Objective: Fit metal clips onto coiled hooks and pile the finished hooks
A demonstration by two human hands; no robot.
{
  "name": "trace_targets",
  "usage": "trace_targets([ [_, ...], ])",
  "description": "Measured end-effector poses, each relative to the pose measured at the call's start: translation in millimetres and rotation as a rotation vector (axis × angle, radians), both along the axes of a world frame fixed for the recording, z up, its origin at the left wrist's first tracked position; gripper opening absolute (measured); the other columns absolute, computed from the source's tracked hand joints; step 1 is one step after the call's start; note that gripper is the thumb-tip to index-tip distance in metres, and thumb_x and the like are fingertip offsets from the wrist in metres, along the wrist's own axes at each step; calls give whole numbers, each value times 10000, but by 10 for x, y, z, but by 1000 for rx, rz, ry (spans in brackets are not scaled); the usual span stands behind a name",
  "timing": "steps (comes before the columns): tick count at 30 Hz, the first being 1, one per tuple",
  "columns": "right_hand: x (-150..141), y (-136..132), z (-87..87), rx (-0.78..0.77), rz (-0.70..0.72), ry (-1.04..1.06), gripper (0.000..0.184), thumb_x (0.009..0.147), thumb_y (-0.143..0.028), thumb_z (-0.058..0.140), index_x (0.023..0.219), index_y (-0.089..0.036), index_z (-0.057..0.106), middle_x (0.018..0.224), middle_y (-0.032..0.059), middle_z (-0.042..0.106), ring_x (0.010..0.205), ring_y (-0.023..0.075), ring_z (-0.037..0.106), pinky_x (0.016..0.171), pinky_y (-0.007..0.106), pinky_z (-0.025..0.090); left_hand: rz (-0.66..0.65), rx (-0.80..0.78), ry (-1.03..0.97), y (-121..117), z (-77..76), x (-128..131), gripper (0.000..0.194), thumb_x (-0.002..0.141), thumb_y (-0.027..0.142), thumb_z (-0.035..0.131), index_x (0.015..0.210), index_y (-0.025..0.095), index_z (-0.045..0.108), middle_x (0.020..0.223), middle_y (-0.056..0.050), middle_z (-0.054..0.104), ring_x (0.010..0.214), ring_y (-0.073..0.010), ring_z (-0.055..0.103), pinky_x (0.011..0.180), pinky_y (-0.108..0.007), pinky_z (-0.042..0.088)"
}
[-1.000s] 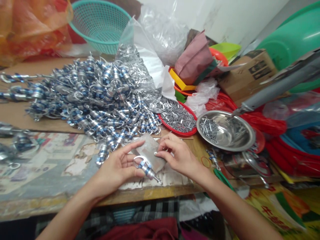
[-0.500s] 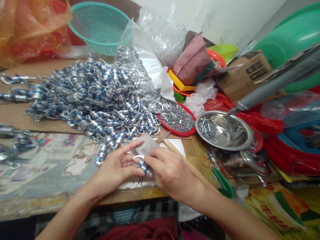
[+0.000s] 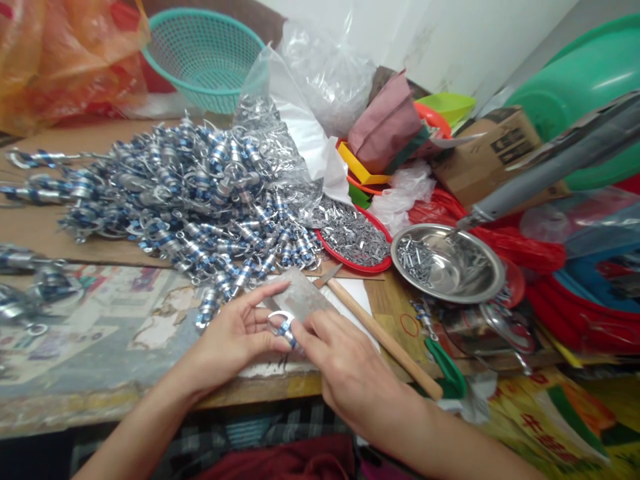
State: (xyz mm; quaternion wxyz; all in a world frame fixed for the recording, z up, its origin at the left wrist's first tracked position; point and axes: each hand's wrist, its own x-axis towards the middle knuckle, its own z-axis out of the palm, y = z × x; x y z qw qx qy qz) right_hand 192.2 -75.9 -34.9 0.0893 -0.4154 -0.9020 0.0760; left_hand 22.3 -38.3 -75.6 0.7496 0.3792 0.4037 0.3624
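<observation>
My left hand pinches a small silver and blue metal swivel clip between thumb and fingers, just above the table's front edge. My right hand lies over the clip's right end, with its fingers closed on it. Both hands rest on a grey metal plate. A wooden-handled tool lies to the right of the hands. A big heap of the same clips covers the table behind my left hand.
A red dish of small metal pieces and a steel bowl holding screws stand at the right. A teal basket, clear plastic bags, a cardboard box and a green-handled tool crowd the back and right.
My right hand has come down from the metal plate onto the clip held by my left hand, uncovering the wooden-handled tool. My left hand has hardly moved.
</observation>
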Motion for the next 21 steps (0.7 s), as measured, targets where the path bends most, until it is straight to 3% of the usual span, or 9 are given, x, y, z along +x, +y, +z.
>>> trace_targets([
  [3, 164, 42, -102, -7, -56, 177, 425, 810, -8, 340, 1154, -165, 532, 902, 80, 543, 807, 180, 503, 677, 298, 464, 1, -26, -4, -7, 14, 4, 829, 553, 89, 766, 1298, 158, 409, 767, -28, 727, 703, -165, 660, 672, -267, 529],
  [5, 370, 120, -201, 58, -220, 239, 383, 848, -75, 366, 1176, -190, 528, 968, 91, 542, 890, 199, 522, 751, 342, 469, 5, -35, -2, -8, 14, 4, 856, 544, 94, 774, 1310, 160, 397, 774, -35, 725, 708, -185, 671, 673, -289, 534],
  [8, 716, 218, -368, 11, -490, 100, 365, 851, -254, 496, 1204, -163, 505, 986, 111, 572, 924, 255, 558, 783, 416, 466, 7, -29, 5, -8, 2, -2, 867, 537, 97, 782, 1311, 163, 398, 776, -37, 720, 713, -196, 679, 670, -295, 534],
  [10, 874, 219, -442, -110, -544, 34, 325, 845, -298, 514, 1135, -153, 541, 925, 91, 602, 876, 247, 594, 754, 391, 482, 6, -24, 8, -7, -8, -5, 867, 541, 102, 783, 1313, 159, 393, 774, -37, 718, 719, -195, 679, 671, -290, 532],
  [12, 930, 159, -440, -131, -553, 86, 249, 858, -286, 495, 1056, -153, 567, 903, 77, 617, 844, 220, 613, 732, 346, 494, 8, -22, 14, -5, -13, -5, 870, 541, 103, 784, 1314, 156, 390, 774, -37, 716, 723, -192, 677, 674, -285, 530],
  [14, 897, 58, -345, -51, -526, 185, 262, 860, -274, 503, 1089, -154, 551, 974, 90, 624, 887, 210, 615, 753, 321, 496, 4, -20, 12, -2, -14, -3, 876, 543, 104, 784, 1319, 159, 382, 778, -35, 715, 722, -189, 675, 675, -287, 530],
  [18, 731, -150, -21, 77, -315, 260, 464, 873, -166, 492, 1320, -249, 400, 1109, 63, 619, 980, 170, 603, 803, 264, 486, -5, -9, -11, 3, -14, 1, 890, 566, 109, 773, 1342, 174, 341, 757, -23, 705, 704, -181, 671, 663, -285, 529],
  [21, 656, -249, 109, 146, -226, 275, 596, 858, -71, 465, 1372, -330, 312, 1102, 38, 623, 955, 156, 614, 773, 253, 498, 5, 0, -28, 0, -15, 1, 907, 572, 105, 769, 1353, 180, 313, 739, -12, 696, 681, -165, 664, 654, -270, 524],
])
